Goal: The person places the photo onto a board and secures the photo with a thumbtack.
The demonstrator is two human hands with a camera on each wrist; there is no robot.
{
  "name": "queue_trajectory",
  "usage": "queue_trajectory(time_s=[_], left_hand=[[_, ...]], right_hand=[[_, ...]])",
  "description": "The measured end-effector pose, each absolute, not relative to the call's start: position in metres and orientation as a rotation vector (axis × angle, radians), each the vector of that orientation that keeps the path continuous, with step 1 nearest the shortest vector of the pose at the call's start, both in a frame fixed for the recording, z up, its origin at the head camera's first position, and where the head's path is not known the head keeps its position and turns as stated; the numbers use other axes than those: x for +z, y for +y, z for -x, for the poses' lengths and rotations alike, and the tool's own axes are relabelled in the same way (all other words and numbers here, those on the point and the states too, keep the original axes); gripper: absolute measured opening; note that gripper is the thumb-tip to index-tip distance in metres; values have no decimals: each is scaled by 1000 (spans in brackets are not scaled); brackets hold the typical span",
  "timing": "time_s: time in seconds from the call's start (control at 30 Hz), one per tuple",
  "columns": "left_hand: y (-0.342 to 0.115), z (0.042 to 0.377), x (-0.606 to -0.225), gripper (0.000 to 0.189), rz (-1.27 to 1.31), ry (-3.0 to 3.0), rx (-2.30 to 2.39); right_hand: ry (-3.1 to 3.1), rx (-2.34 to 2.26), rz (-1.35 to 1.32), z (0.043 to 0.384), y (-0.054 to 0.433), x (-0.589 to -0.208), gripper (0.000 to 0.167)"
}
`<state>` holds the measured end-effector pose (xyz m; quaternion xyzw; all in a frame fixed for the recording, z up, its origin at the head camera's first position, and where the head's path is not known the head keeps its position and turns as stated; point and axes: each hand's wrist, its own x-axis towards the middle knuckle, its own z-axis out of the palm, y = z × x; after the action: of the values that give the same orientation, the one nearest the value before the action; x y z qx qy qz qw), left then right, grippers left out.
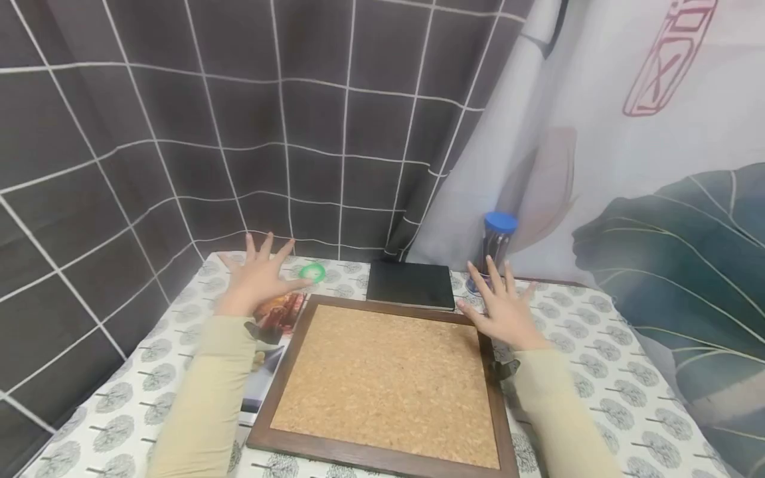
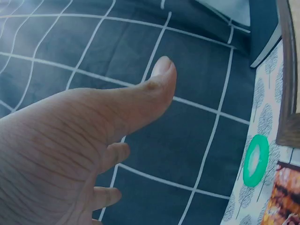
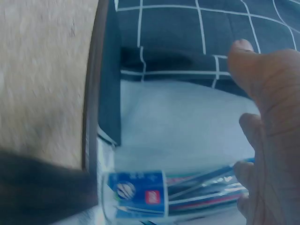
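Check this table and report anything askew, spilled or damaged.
Nothing visible looks spilled or damaged. Slightly untidy: the cork board seems to lie over the right side of the printed page, hiding part of it. The jar stands upright.

A table [image 1: 645, 411] under a tree-print tablecloth [image 1: 113, 428], backed by hanging fabric.
Dark white-gridded cloth [image 1: 311, 133] hangs along the left edge and about half the far edge; pale cloth [image 1: 627, 153] continues past the far right corner, bearing a large grey-green leaf print [image 1: 675, 245] and red line-work [image 1: 669, 60].
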<state>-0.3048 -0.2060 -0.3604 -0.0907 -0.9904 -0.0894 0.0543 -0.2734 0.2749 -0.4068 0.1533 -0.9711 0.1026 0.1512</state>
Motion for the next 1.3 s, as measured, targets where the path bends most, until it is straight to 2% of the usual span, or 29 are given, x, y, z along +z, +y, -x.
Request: queue_trajectory(time_s=[0.1, 0.17, 0.3, 0.37, 0.53, 0.67, 0.8, 1.0, 1.17, 1.3], left_hand=[[-212, 309, -366, 110, 262, -3018, -335], [-218, 314, -370, 107, 266, -3015, -396], [-239, 321, -380, 89, 293, -3023, -551], [-249, 321, -387, 82, 283, -3048, -605], [-269, 321, -409, 74, 205, -3118, -885], [-275, 323, -424, 70, 206, -3089, -1221], [-275, 327, -434, 65, 238, -3067, -1311], [-276, 330, -438, 52, 277, -3045, -1127], [-276, 331, -437, 40, 256, -3020, -1072], [-275, 331, -436, 38, 229, -2991, -1105]], right_hand=[[-2797, 295, -479, 272, 286, -403, 83], [-2789, 358, -553, 273, 297, -400, 75], [-2822, 649, -622, 278, 329, -406, 51], [-2851, 819, -561, 279, 347, -417, 44], [-2897, 1066, -346, 280, 380, -453, 44], [-2893, 1170, -284, 280, 396, -468, 42], [-2961, 1278, -283, 276, 401, -465, 36], [-3117, 1459, -392, 266, 399, -446, 36], [-3164, 1371, -511, 266, 397, -443, 28], [-3163, 1269, -575, 271, 396, -446, 21]])
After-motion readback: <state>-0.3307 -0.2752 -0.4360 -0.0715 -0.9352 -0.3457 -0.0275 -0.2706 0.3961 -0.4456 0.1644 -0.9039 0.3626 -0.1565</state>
